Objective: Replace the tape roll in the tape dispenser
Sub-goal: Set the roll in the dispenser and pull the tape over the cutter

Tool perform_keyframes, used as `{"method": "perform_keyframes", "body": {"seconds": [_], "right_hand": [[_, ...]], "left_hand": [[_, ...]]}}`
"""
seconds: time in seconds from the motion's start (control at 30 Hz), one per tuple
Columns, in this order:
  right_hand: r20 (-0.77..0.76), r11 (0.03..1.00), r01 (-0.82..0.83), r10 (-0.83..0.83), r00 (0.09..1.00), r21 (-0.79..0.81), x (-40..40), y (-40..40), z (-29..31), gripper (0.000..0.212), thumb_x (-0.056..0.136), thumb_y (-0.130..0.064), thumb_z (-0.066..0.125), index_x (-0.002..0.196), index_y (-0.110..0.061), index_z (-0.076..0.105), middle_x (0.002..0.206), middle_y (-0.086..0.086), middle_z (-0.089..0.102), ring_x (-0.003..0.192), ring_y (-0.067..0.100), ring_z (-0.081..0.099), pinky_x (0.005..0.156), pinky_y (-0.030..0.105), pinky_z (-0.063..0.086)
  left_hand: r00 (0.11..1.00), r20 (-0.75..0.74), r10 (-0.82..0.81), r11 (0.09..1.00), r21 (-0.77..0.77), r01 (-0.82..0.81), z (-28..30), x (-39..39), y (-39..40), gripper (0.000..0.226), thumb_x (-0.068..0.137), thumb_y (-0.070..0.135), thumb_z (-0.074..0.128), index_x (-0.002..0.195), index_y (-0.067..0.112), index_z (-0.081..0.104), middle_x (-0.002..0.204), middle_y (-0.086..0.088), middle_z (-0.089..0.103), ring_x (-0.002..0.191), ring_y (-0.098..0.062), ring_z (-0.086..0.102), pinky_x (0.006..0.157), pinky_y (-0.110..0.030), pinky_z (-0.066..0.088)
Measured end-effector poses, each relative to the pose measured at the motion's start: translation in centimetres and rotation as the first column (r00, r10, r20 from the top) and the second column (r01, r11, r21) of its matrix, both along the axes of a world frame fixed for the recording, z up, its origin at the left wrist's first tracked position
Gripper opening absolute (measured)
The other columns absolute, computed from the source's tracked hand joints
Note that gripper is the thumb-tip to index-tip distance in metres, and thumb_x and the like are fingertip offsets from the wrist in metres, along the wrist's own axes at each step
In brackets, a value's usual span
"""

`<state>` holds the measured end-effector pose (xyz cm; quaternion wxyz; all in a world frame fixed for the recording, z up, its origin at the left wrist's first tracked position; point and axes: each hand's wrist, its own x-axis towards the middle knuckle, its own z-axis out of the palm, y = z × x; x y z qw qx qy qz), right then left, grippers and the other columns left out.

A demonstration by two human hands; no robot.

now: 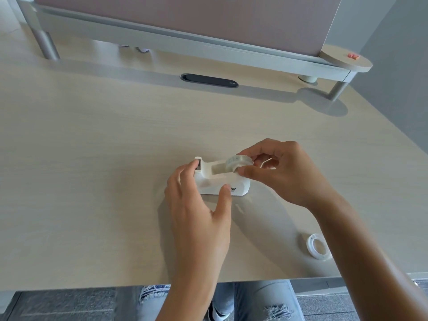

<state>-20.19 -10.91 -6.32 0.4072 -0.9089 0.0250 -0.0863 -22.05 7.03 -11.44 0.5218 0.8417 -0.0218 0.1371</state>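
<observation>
White tape dispenser [222, 180] resting on a pale wood-grain desk [104, 158]. The left hand [196, 205] steadies it, fingertips at the cutter end on the left and thumb against the near side wall. The right hand [282, 172] pinches a clear tape roll [238, 162] between thumb and fingers, tilted, over the right end of the open well. A second roll [318, 246] lies flat near the right, well apart. Far centre: a dark oval cable port [209, 80].

The white tape dispenser [222, 181] sits upright mid-desk, cutter end to the left, its well open; a clear tape roll [238, 162] is tilted over that well; an emptier roll [318, 246] lies flat, well apart, near the desk edge.
</observation>
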Motion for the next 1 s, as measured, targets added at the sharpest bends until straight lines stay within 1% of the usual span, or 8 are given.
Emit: {"method": "perform_keyframes", "body": {"seconds": [0.07, 0.17, 0.3, 0.4, 0.5, 0.63, 0.83, 1.0], "right_hand": [[-0.029, 1.000, -0.009, 0.009, 1.000, -0.025, 0.1, 0.0, 0.4, 0.016, 0.084, -0.021, 0.087, 0.098, -0.026, 0.083, 0.087, -0.008, 0.077, 0.078, 0.017, 0.069, 0.077, 0.035, 0.058], [-0.052, 0.987, -0.049, 0.041, 0.998, -0.150, 0.3, 0.4, 1.1, 0.014, 0.086, -0.027, 0.083, 0.101, -0.029, 0.083, 0.094, -0.009, 0.076, 0.081, 0.014, 0.070, 0.079, 0.034, 0.059], [-0.075, 0.938, -0.100, 0.079, 0.994, -0.331, 0.5, 1.2, 2.1, 0.014, 0.091, -0.025, 0.075, 0.102, -0.032, 0.081, 0.096, -0.008, 0.071, 0.081, 0.008, 0.069, 0.078, 0.030, 0.057], [-0.129, 0.898, -0.132, 0.085, 0.988, -0.419, 0.8, 1.8, 2.7, 0.017, 0.093, -0.022, 0.071, 0.103, -0.032, 0.080, 0.096, -0.011, 0.069, 0.082, 0.003, 0.066, 0.076, 0.025, 0.054], [-0.148, 0.892, -0.111, 0.050, 0.988, -0.438, 1.1, 2.1, 3.4, 0.014, 0.090, -0.021, 0.075, 0.101, -0.028, 0.079, 0.089, -0.015, 0.072, 0.082, 0.000, 0.067, 0.072, 0.018, 0.053], [-0.177, 0.882, -0.107, 0.027, 0.984, -0.459, 1.5, 2.4, 3.9, 0.011, 0.088, -0.020, 0.077, 0.091, -0.029, 0.083, 0.081, -0.017, 0.072, 0.077, -0.005, 0.066, 0.065, 0.009, 0.049], [-0.211, 0.812, -0.157, 0.043, 0.976, -0.562, 2.2, 3.3, 4.2, 0.015, 0.088, -0.018, 0.070, 0.090, -0.028, 0.081, 0.087, -0.009, 0.072, 0.084, 0.012, 0.067, 0.075, 0.035, 0.061], [-0.204, 0.766, -0.182, 0.068, 0.977, -0.617, 2.6, 3.5, 4.2, 0.015, 0.088, -0.019, 0.068, 0.089, -0.031, 0.077, 0.093, -0.003, 0.070, 0.085, 0.020, 0.069, 0.076, 0.040, 0.061]], "left_hand": [[1.000, 0.000, 0.001, 1.000, 0.013, -0.001, 0.0, 0.0, 0.0, 0.058, 0.087, 0.038, 0.075, 0.139, 0.027, 0.053, 0.140, 0.010, 0.057, 0.127, -0.020, 0.059, 0.097, -0.038, 0.051], [1.000, -0.005, 0.008, 0.999, 0.044, -0.008, 0.0, 0.0, 0.0, 0.060, 0.086, 0.042, 0.072, 0.141, 0.030, 0.050, 0.140, 0.012, 0.056, 0.125, -0.019, 0.060, 0.097, -0.044, 0.053], [1.000, -0.001, -0.010, 1.000, -0.013, 0.010, 0.0, -0.1, -0.1, 0.065, 0.088, 0.037, 0.072, 0.147, 0.026, 0.048, 0.143, 0.009, 0.055, 0.129, -0.020, 0.058, 0.097, -0.040, 0.051], [1.000, -0.003, -0.022, 1.000, -0.017, 0.022, 0.0, -0.1, 0.0, 0.068, 0.089, 0.037, 0.071, 0.151, 0.027, 0.045, 0.146, 0.009, 0.054, 0.133, -0.020, 0.056, 0.100, -0.044, 0.051], [1.000, 0.001, -0.025, 1.000, -0.012, 0.025, 0.0, -0.1, 0.2, 0.068, 0.088, 0.038, 0.071, 0.150, 0.026, 0.045, 0.148, 0.007, 0.054, 0.135, -0.021, 0.055, 0.103, -0.046, 0.051], [1.000, -0.017, -0.019, 0.999, -0.033, 0.018, -0.1, 0.0, 0.0, 0.068, 0.088, 0.036, 0.072, 0.150, 0.024, 0.046, 0.147, 0.007, 0.054, 0.135, -0.020, 0.055, 0.101, -0.039, 0.049], [1.000, -0.029, -0.009, 0.999, -0.045, 0.008, 0.0, -0.2, 0.0, 0.071, 0.088, 0.037, 0.072, 0.152, 0.026, 0.042, 0.146, 0.009, 0.056, 0.131, -0.018, 0.057, 0.098, -0.045, 0.052], [0.999, -0.037, -0.008, 1.000, 0.025, 0.009, 0.0, -0.3, -0.4, 0.081, 0.086, 0.038, 0.075, 0.155, 0.032, 0.034, 0.146, 0.012, 0.053, 0.129, -0.019, 0.056, 0.097, -0.039, 0.049]]}}
